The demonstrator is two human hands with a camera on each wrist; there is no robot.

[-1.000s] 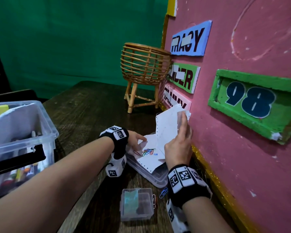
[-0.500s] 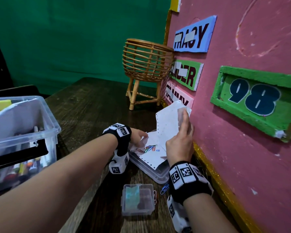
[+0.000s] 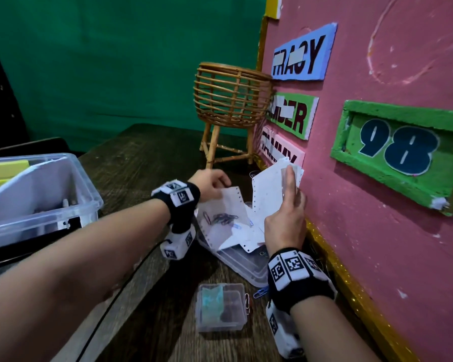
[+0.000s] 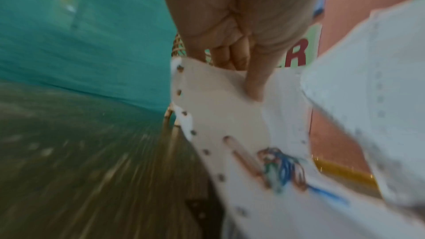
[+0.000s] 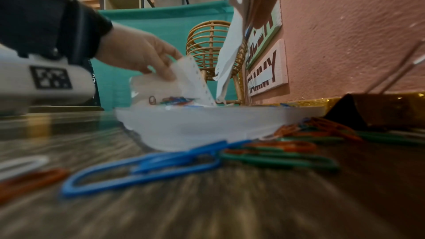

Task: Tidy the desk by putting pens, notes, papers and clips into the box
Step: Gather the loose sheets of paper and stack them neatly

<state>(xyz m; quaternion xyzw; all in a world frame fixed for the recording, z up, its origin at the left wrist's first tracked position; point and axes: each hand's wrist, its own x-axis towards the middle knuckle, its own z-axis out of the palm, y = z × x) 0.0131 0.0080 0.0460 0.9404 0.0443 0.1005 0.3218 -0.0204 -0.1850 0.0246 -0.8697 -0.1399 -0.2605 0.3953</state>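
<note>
Head view shows the dark wooden desk (image 3: 147, 158) running along a pink wall (image 3: 377, 231), with a clear plastic box (image 3: 37, 199) at its left edge already holding yellow notes and pens. A rattan basket (image 3: 230, 100) stands at the far right corner. Near the right edge a flat clear lid (image 3: 243, 265) carries loose perforated papers (image 3: 236, 231). The right hand (image 3: 285, 220) holds several sheets (image 3: 270, 186) upright, thumb and fingers clamped on them. The left hand (image 3: 209, 181) pinches the corner of 1 sheet (image 3: 228, 205), lifting it with coloured paper clips (image 3: 224, 219) lying on it. A small clear case (image 3: 220, 308) sits nearer, more clips (image 5: 142, 168) beside it.
</note>
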